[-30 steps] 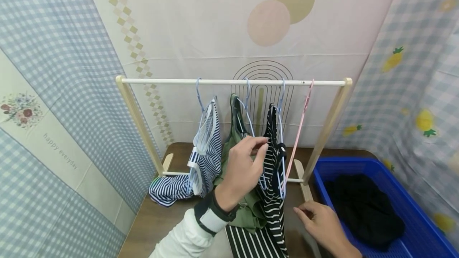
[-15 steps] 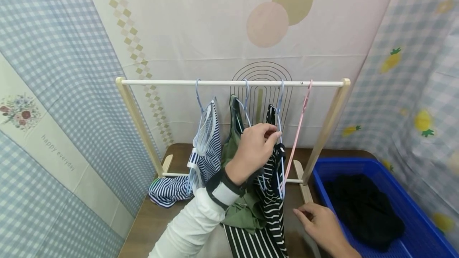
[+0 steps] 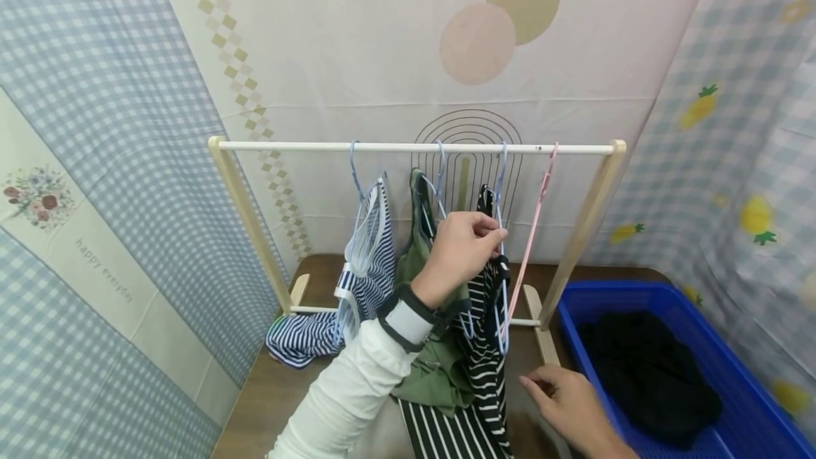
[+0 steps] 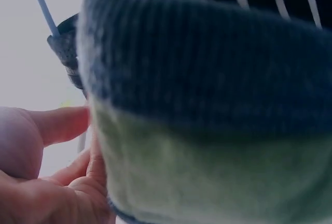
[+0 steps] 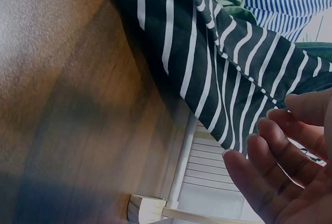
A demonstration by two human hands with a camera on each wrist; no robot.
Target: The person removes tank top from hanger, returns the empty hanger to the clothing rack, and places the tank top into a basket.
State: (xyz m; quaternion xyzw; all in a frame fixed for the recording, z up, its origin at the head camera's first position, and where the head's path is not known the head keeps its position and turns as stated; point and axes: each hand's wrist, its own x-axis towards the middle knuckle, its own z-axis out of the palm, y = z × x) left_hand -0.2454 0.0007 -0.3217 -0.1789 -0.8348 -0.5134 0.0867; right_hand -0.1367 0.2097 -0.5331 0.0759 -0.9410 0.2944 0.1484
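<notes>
My left hand [image 3: 468, 246] is raised in front of the rack, thumb and fingertips right at the side of a light blue hanger [image 3: 501, 197] bearing a black garment with white stripes [image 3: 487, 381]. In the left wrist view, a green garment with a navy ribbed edge [image 4: 207, 172] covers the fingertips; I cannot tell whether they pinch anything. My right hand [image 3: 570, 402] stays low at the right with loosely bent fingers and holds nothing. Its fingers [image 5: 280, 156] overlap the striped cloth in the right wrist view. Left of the green garment hangs a blue-and-white striped one [image 3: 376, 253].
A white rail [image 3: 287, 145] on wooden posts carries the hangers, with a bare pink hanger [image 3: 534, 222] at the right end. Beside the brown table [image 3: 255, 409] sits a blue basket [image 3: 612, 289] with black cloth [image 3: 650, 374]. Patterned curtains enclose the back and sides.
My left hand has moved right and slightly up, from before the green garment to the hanger of the black striped one. The right hand has hardly moved.
</notes>
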